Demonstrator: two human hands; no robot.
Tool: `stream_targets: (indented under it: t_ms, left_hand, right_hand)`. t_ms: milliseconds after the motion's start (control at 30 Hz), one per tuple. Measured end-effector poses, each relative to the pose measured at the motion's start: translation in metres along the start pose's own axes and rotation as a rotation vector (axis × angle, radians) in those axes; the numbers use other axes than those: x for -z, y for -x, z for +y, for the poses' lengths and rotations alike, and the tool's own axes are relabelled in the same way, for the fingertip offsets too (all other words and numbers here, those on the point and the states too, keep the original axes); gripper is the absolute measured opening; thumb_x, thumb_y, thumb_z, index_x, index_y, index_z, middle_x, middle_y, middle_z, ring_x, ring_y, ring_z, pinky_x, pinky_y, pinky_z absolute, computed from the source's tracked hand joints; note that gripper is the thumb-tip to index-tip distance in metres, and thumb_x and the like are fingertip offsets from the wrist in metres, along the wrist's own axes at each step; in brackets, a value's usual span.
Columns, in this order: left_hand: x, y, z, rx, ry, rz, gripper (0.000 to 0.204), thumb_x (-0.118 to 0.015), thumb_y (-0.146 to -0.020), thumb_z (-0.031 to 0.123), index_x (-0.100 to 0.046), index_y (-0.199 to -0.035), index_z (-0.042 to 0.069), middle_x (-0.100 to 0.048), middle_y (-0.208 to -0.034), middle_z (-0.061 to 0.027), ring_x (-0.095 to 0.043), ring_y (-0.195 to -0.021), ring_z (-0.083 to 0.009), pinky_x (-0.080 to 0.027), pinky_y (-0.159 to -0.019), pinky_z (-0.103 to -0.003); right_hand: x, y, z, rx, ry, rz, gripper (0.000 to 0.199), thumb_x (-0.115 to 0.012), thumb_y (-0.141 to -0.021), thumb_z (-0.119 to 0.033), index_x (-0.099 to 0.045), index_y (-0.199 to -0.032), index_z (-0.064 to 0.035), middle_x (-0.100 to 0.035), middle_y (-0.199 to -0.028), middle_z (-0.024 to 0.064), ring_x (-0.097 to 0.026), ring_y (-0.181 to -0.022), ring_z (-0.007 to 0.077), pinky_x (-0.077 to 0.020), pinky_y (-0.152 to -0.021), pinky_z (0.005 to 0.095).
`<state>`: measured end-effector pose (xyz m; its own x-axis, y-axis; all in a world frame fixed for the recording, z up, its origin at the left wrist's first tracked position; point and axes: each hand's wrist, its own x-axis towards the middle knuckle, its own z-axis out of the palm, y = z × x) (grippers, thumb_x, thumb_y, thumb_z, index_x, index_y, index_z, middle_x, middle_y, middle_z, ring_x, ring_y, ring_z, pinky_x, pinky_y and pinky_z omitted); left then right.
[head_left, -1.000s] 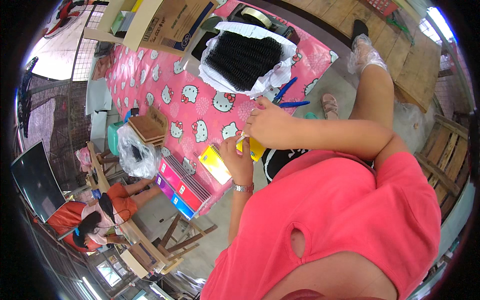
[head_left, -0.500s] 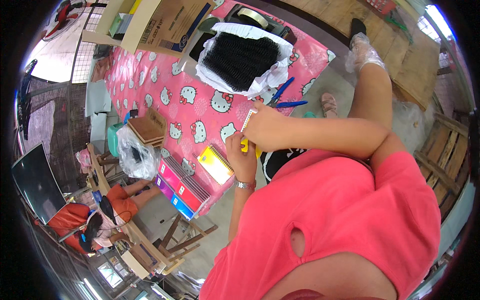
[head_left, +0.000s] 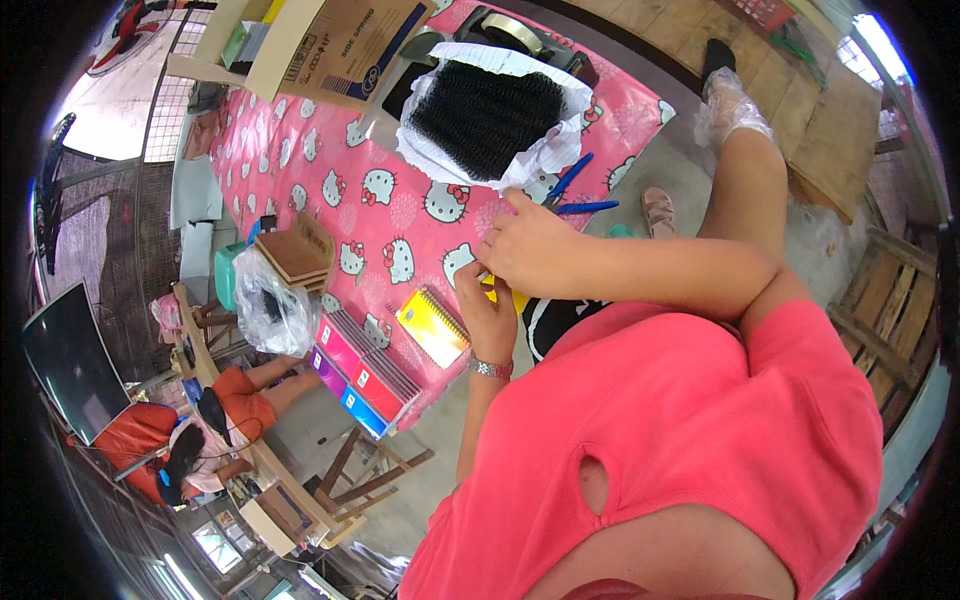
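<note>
A yellow-covered notebook is between my hands, mostly hidden by them. My left hand, with a metal watch at the wrist, pinches its near left side. My right hand lies over its far part, fingers bent down onto it. Beyond my right hand, blue-handled pliers rest on the table near its edge. A heap of black binding coils fills a paper-lined container. To the left of my left hand lies a yellow spiral notebook.
Rows of pink, red, purple and blue notebooks line the near left of the pink table. A cardboard box and a tape roll stand at the back. Brown boards lie beside a plastic bag. Another person sits far left.
My right hand has shifted slightly up and left, covering the notebook's white punched edge that showed before. My left hand stays on the notebook.
</note>
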<state>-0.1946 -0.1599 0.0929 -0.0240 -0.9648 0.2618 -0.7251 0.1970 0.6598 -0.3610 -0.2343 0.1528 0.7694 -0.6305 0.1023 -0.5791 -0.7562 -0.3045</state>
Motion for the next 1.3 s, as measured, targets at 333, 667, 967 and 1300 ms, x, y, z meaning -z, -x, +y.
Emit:
stream_targets:
  t_ms: [333, 667, 967, 1300]
  left_hand:
    - [0.006, -0.009, 0.008, 0.072, 0.015, -0.09, 0.027, -0.06, -0.081, -0.009, -0.051, -0.106, 0.0, -0.053, -0.104, -0.0153, -0.055, -0.096, -0.031, -0.051, -0.076, -0.036]
    - [0.004, -0.007, 0.0, 0.041, 0.022, -0.046, 0.026, -0.059, -0.08, -0.008, -0.052, -0.104, -0.001, -0.054, -0.1, -0.0151, -0.056, -0.092, -0.0304, -0.048, -0.076, -0.036]
    - [0.004, 0.0, -0.003, 0.261, 0.159, 0.003, 0.019, -0.059, -0.088, -0.005, -0.052, -0.105, -0.002, -0.057, -0.103, -0.0137, -0.061, -0.088, -0.0208, -0.05, -0.074, -0.028]
    - [0.007, 0.028, -0.025, 0.363, 0.47, 0.21, 0.024, -0.058, -0.096, 0.006, -0.049, -0.117, -0.003, -0.06, -0.094, -0.0088, -0.064, -0.076, -0.013, -0.05, -0.07, -0.024]
  right_hand:
    - [-0.001, 0.001, -0.004, 0.037, 0.006, 0.203, 0.01, -0.061, -0.08, -0.02, -0.067, -0.078, -0.012, -0.066, -0.071, 0.0023, -0.066, -0.079, 0.019, -0.0368, -0.097, 0.0462]
    - [-0.007, 0.0, -0.013, 0.024, -0.001, 0.095, 0.011, -0.059, -0.082, -0.019, -0.066, -0.088, -0.0118, -0.068, -0.081, 0.0028, -0.065, -0.085, 0.0178, -0.0335, -0.106, 0.0498]
    - [-0.016, 0.004, -0.005, 0.045, 0.077, 0.197, 0.016, -0.063, -0.081, -0.021, -0.064, -0.093, -0.0107, -0.065, -0.092, 0.0033, -0.063, -0.094, 0.0189, -0.0374, -0.101, 0.0485]
    - [-0.071, 0.082, 0.072, -0.379, -0.036, 0.304, 0.028, -0.068, -0.082, -0.026, -0.059, -0.099, -0.0062, -0.056, -0.098, 0.012, -0.058, -0.091, 0.0315, -0.0467, -0.079, 0.0424]
